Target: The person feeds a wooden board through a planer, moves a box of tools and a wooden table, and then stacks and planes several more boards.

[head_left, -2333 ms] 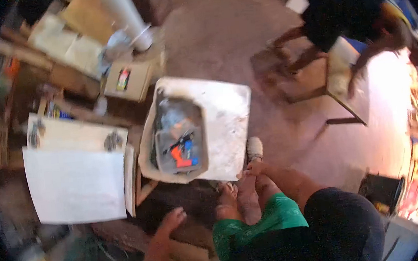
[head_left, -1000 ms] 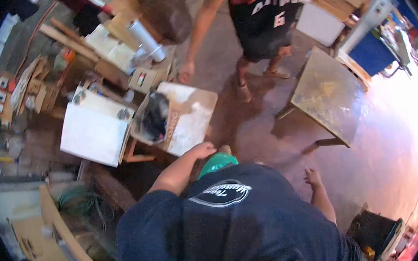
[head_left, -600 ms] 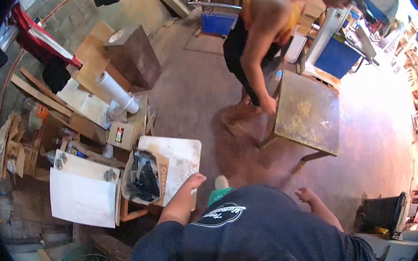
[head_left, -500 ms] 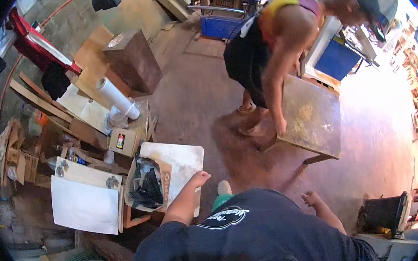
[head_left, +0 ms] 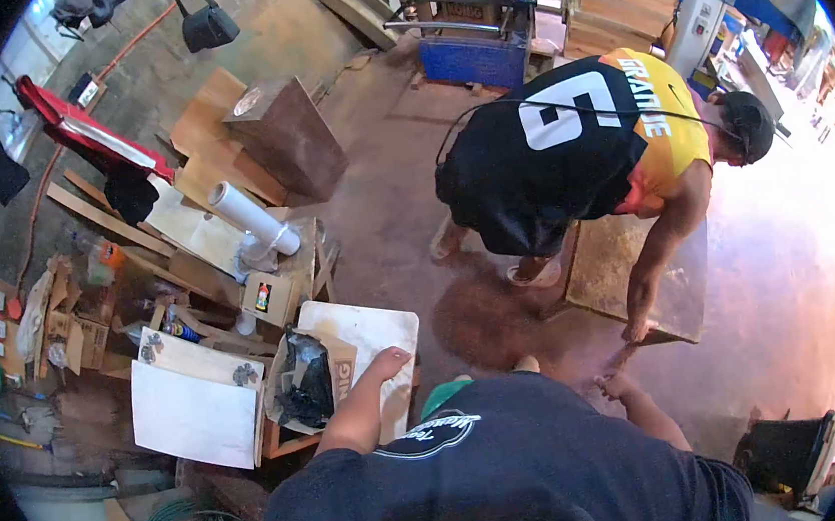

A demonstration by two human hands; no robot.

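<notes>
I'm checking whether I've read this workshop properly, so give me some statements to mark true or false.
1. The person's left hand is over the stained white board. True.
2. The person's right hand is over the same board. False: the right hand is near the co-worker's hand.
3. The co-worker in the black-and-yellow jersey bends over the brown wooden table. True.
4. The long white roll lies on the floor. False: the roll stands tilted behind the small cardboard box.
</notes>
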